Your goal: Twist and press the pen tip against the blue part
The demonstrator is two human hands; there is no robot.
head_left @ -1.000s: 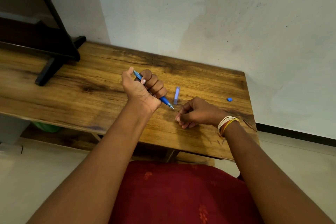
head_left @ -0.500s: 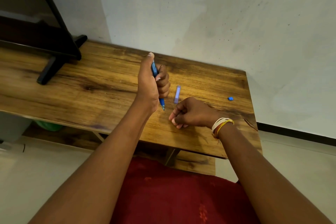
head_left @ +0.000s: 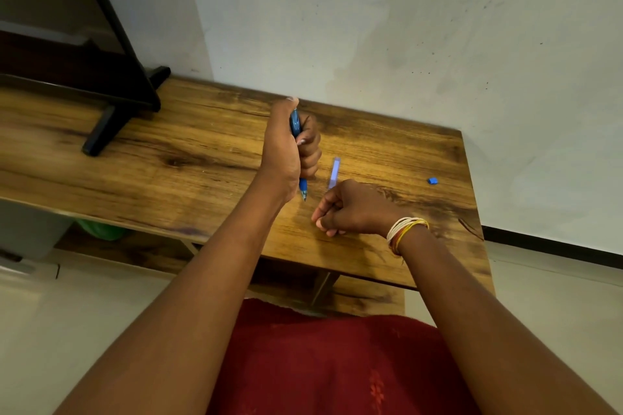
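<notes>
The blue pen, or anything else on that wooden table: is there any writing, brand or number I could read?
None can be read. The blue pen, gripped in the left hand, shows no legible print; the pale strip and the small blue piece look plain.

No text, label, brand, number or sign can be read anywhere; the pen (head_left: 295,123) shows no legible print.

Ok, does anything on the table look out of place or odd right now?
Slightly. A small blue piece lies alone near the table's right edge, apart from the pale lilac strip beside the right hand. The left hand grips the blue pen in a fist, tip down. No spills or damage.
</notes>
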